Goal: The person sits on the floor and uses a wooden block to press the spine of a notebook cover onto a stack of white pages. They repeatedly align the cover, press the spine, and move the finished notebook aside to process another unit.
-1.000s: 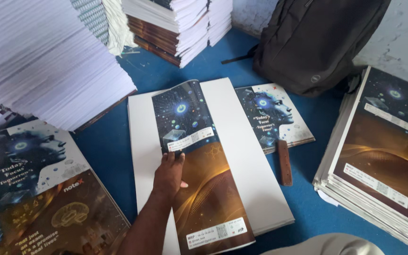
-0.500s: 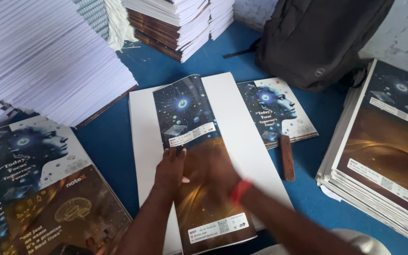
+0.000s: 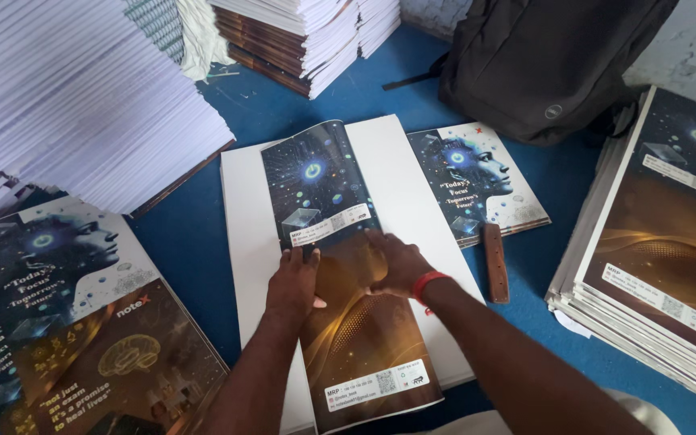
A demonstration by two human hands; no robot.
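Note:
A long printed cover sheet (image 3: 340,322), dark blue at the far end and brown-gold at the near end, lies on a white block of pages (image 3: 239,225). My left hand (image 3: 293,282) rests flat on the sheet's left edge near its middle. My right hand (image 3: 396,262), with a red band at the wrist, presses palm down on the sheet beside it, fingers spread. Neither hand grips anything. The sheet's far end curls up slightly.
A finished notebook (image 3: 477,185) lies right of the white block, with a brown wooden tool (image 3: 495,262) beside it. Cover stacks sit at right (image 3: 662,242) and near left (image 3: 74,322). White page piles (image 3: 66,97) rise at left; a black backpack (image 3: 549,64) stands behind.
My right hand came in from the right and now presses on the cover sheet next to the left hand. The left hand stayed on the sheet's left edge.

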